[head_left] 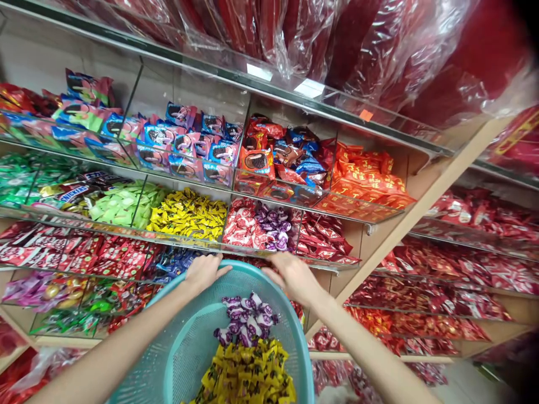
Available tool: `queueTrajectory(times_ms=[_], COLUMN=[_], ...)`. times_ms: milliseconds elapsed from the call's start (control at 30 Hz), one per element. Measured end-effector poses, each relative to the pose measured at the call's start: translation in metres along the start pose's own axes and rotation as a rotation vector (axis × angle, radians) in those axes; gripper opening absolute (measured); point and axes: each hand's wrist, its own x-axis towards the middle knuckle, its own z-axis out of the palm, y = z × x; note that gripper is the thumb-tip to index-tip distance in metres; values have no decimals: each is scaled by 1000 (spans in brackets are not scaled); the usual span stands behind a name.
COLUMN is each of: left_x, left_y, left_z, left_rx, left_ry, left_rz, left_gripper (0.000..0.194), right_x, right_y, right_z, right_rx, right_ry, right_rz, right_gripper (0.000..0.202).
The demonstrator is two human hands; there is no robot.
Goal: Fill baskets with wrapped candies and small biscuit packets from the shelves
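A turquoise plastic basket (305,342) with mesh sides hangs tilted toward me at the front of the shelves. My left hand (205,273) is closed on its far rim at the left, thumb pointing right. On the same rim, further right, my right hand (293,279) is closed, with its thumb over the inner side. The fingertips of both hands are partly hidden near the shelf's glass edge. Inside the basket lie purple-and-white wrapped candies (248,317) and, nearer me, a heap of yellow wrapped candies (248,373).
Glass-fronted shelves hold sorted sweets: yellow candies (189,216), purple candies (273,224), red-and-white candies (243,224), blue cookie packs (181,143) and orange packets (364,174). Plastic-wrapped red goods (320,33) sit above. A wooden upright (404,219) divides off more red-packed shelves at right.
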Motion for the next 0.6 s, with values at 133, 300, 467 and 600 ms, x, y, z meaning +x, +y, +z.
queueTrajectory(times_ms=[133, 300, 467, 600], left_x=[-1, -1, 0, 1], left_y=[0, 0, -1, -1], left_z=[-1, 0, 3, 4], left_rx=[13, 26, 8, 9], left_ry=[6, 24, 22, 19], left_rz=[6, 14, -2, 0], left_gripper=[55, 54, 55, 55], right_x=[50, 99, 125, 130], right_y=[25, 34, 33, 30], right_z=[-29, -13, -4, -4], right_rx=[-261, -273, -215, -202], right_ry=[15, -137, -237, -247], right_rz=[183, 420, 539, 612], right_gripper=[24, 28, 30, 34])
